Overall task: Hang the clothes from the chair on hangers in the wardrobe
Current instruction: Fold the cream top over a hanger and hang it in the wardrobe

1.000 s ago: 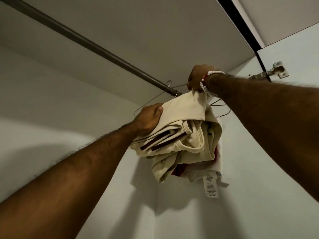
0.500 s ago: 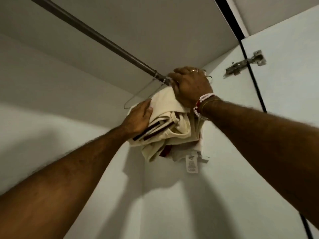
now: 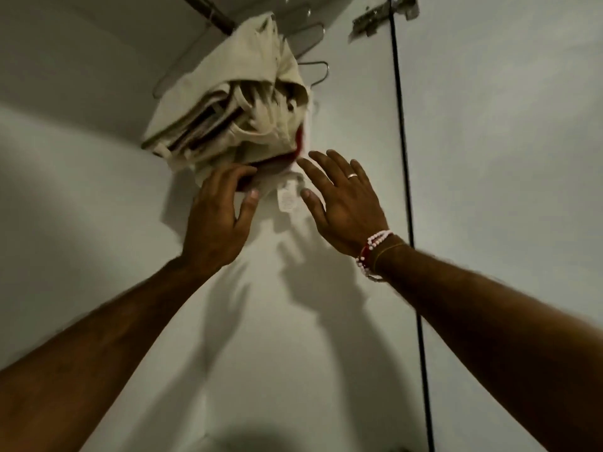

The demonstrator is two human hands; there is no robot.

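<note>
A cream garment (image 3: pixel 241 93) with dark stripes hangs bunched on a wire hanger (image 3: pixel 313 65) from the wardrobe rail (image 3: pixel 218 19) near the top of the view. A red and white piece with a care label (image 3: pixel 286 199) hangs under it. My left hand (image 3: pixel 218 216) reaches up with its fingertips touching the lower edge of the bundle, fingers loosely bent. My right hand (image 3: pixel 342 197), with a ring and a bead bracelet, is spread open just right of the label, holding nothing.
White wardrobe walls (image 3: pixel 326 321) surround the clothes. A metal door hinge (image 3: pixel 378 16) sits at the top right beside a dark vertical door gap (image 3: pixel 404 190). More wire hangers (image 3: pixel 303 31) hang behind the garment.
My right hand let go at the rail and came down beside the label. My left hand slid from the garment's side to its lower edge. The camera tilted down.
</note>
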